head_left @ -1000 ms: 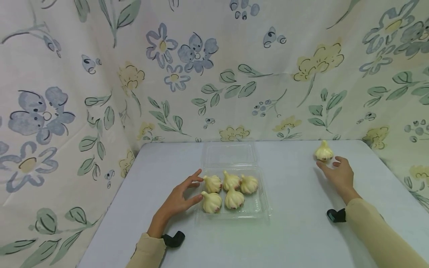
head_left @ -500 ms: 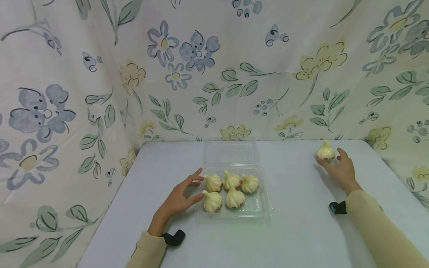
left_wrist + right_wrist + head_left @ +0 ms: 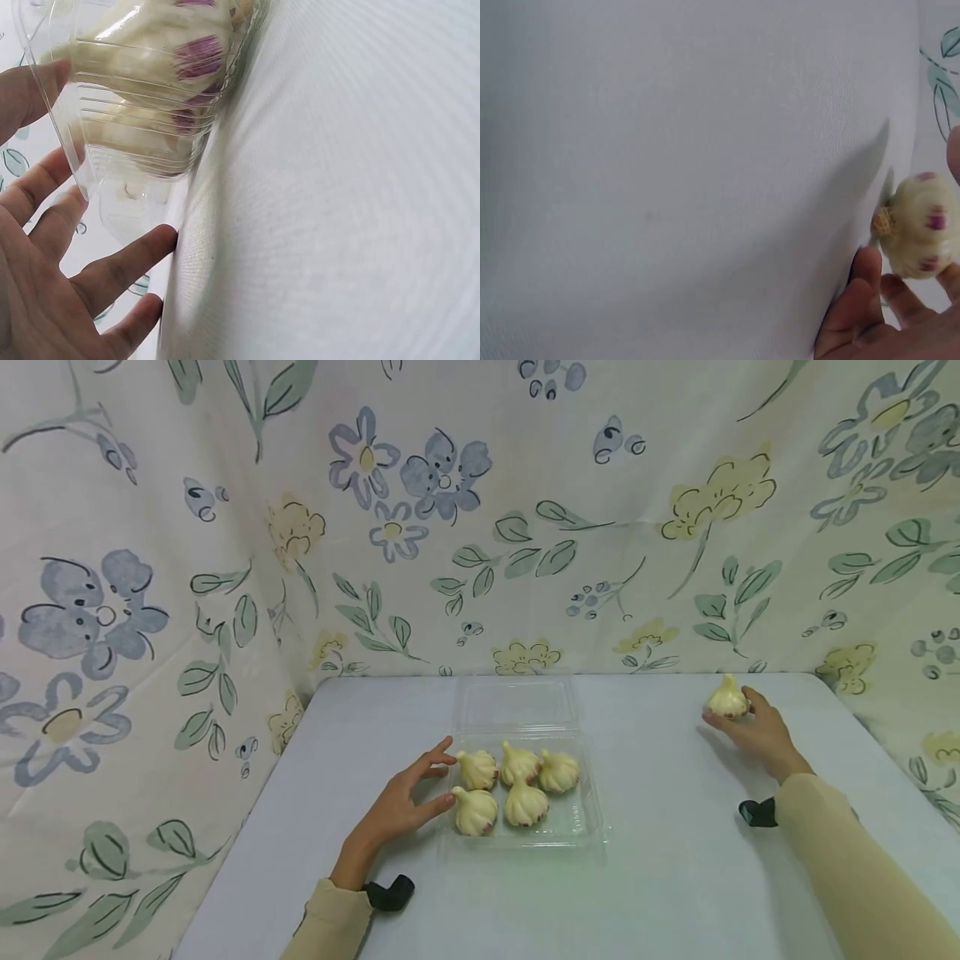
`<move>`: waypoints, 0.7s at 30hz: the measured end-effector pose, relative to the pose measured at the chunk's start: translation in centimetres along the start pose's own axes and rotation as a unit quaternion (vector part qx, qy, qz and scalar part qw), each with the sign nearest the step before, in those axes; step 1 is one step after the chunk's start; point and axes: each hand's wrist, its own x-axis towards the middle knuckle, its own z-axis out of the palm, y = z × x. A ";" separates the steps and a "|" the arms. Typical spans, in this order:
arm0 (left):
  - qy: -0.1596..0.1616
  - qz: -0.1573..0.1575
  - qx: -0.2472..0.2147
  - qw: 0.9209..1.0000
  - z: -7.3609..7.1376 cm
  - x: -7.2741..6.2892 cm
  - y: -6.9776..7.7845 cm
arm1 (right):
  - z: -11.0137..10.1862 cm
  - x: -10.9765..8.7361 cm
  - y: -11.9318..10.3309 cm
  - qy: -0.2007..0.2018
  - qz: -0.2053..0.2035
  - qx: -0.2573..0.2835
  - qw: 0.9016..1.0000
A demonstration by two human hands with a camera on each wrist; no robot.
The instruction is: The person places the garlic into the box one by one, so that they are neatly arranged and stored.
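Note:
My right hand [image 3: 763, 735] has its thumb and fingers around a lone garlic bulb [image 3: 727, 697] at the far right of the table. The bulb stands with its stem up in the head view; the right wrist view shows the garlic bulb's [image 3: 922, 225] purple-streaked side, fingertips at its underside. My left hand [image 3: 401, 802] is beside a clear plastic clamshell box [image 3: 573, 822], thumb and a fingertip at its left rim, the other fingers spread. Several garlic bulbs [image 3: 525, 806] sit inside. In the left wrist view, lower fingertips [image 3: 166, 236] reach down by the table.
The box's clear lid [image 3: 517, 703] lies folded back behind it. A white table [image 3: 652, 877] carries everything. Flowered cloth [image 3: 525, 593] hangs behind the table's back edge and along the left side. Black wrist cameras [image 3: 390, 893] sit below both hands.
My right hand has moved slightly forward, and its thumb and fingers have closed in around the lone garlic bulb. The left hand and the box stay as they were.

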 end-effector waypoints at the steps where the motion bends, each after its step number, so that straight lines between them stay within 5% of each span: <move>1: 0.000 0.002 0.000 1.000 0.0 0.0 0.0 | 0.1 0.0 0.0 0.002 0.000 0.001 1.000; 21: -0.002 0.005 0.001 1.000 0.0 -0.1 0.1 | 1.2 -0.3 0.0 0.082 0.012 0.027 0.996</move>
